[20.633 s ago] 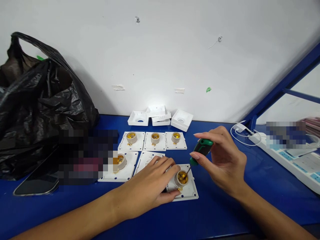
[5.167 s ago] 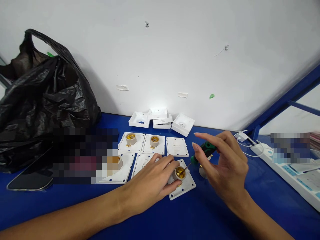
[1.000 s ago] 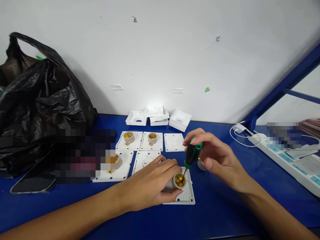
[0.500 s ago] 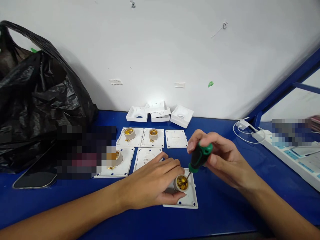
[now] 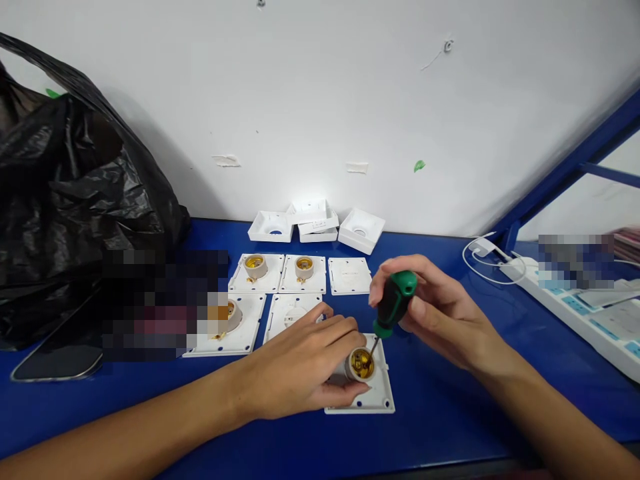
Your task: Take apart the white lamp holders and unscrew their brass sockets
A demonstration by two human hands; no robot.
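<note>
My left hand (image 5: 300, 367) grips the beige lamp socket (image 5: 360, 364) that stands on a white square plate (image 5: 375, 395) near the front of the blue table (image 5: 450, 413). My right hand (image 5: 440, 317) holds a short screwdriver with a green and black handle (image 5: 394, 301), tilted, its metal tip down inside the socket's brass mouth. Behind them lie more white plates: two with sockets (image 5: 256, 267) (image 5: 304, 267), one bare plate (image 5: 349, 275), and another plate (image 5: 291, 315) partly under my left fingers.
Several white box covers (image 5: 315, 223) sit against the wall. A large black plastic bag (image 5: 75, 200) fills the left side, with a dark phone (image 5: 60, 357) in front of it. A white power strip (image 5: 585, 323) and a white cable (image 5: 483, 257) lie at the right.
The screwdriver has stayed in the socket while my right hand shifted its hold on the handle and tilted it a little. The camera view moved slightly.
</note>
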